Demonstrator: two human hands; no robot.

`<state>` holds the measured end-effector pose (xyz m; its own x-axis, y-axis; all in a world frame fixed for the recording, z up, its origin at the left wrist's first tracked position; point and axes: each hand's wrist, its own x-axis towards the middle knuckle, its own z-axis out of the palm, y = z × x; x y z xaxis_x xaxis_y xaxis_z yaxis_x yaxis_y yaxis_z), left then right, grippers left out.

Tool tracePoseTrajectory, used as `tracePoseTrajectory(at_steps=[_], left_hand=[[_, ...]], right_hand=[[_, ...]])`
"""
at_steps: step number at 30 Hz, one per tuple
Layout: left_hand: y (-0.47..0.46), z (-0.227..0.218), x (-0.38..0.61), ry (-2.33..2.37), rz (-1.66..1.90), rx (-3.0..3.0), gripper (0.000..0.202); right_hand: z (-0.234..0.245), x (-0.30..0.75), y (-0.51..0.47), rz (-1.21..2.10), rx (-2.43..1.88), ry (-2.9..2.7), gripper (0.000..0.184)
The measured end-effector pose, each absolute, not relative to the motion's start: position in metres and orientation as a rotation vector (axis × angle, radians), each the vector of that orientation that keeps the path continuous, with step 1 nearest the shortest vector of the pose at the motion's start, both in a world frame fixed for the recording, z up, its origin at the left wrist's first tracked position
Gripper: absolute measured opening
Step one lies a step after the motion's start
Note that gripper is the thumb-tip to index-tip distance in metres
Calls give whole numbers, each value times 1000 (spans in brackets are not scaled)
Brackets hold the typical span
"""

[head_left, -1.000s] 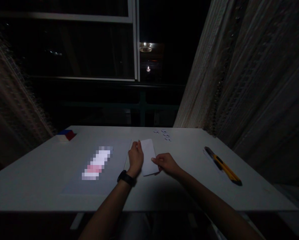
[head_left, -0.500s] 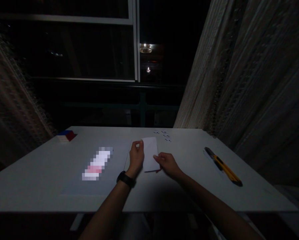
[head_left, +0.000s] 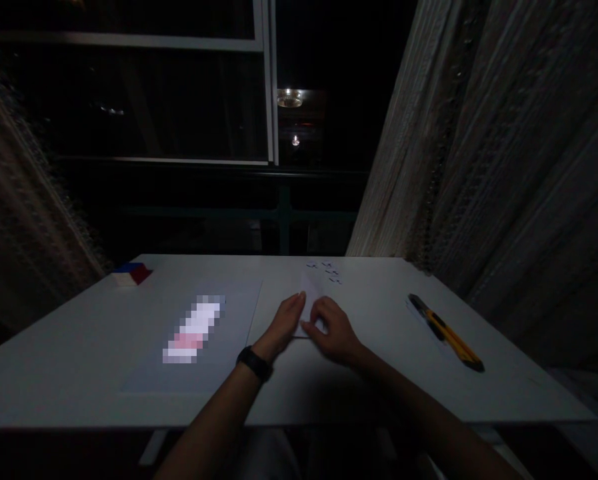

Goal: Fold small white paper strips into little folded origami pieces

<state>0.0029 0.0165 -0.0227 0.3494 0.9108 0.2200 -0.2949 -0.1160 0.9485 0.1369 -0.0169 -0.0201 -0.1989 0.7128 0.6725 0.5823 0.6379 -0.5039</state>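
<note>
A piece of folded white paper (head_left: 313, 291) is held between my two hands above the middle of the table. My left hand (head_left: 285, 321), with a dark band on the wrist, grips its left side, thumb on top. My right hand (head_left: 333, 331) pinches its lower right part, thumb and curled finger close together. Much of the paper is hidden behind the fingers, so its exact fold cannot be made out. Left of my hands lies a large pale sheet (head_left: 239, 333) with a bright blurred-out phone-like rectangle (head_left: 195, 330) on it.
On the white table (head_left: 379, 387), a yellow and black utility knife (head_left: 449, 333) lies at the right. Several small dark-marked pieces (head_left: 331, 272) lie at the back. A blue, red and white block (head_left: 131, 274) stands at the far left. Curtains (head_left: 393, 147) flank a dark window.
The paper was flat and facing up; now it is turned narrower between my hands. My right hand has moved up and in, and my left hand has slid lower on the paper's side.
</note>
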Motion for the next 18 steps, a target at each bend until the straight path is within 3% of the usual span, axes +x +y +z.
tracePoseTrajectory(at_steps=[3,5,8,18], left_hand=[[16,-19,1,612,1102,1217,42],[14,-16,1,576,1045,1210,45],[11,-13,2,589,986,1266,45],[25,-22,-1,1092,1227,1479,42]], right_hand=[[-17,144,-7,372,-1153,-1481,27],[-18,149,2,675,-1143,-1295,37],[-22,156,11,1013,-1063,-1223,35],[-33,159,16,912,-1132,-1293,40]])
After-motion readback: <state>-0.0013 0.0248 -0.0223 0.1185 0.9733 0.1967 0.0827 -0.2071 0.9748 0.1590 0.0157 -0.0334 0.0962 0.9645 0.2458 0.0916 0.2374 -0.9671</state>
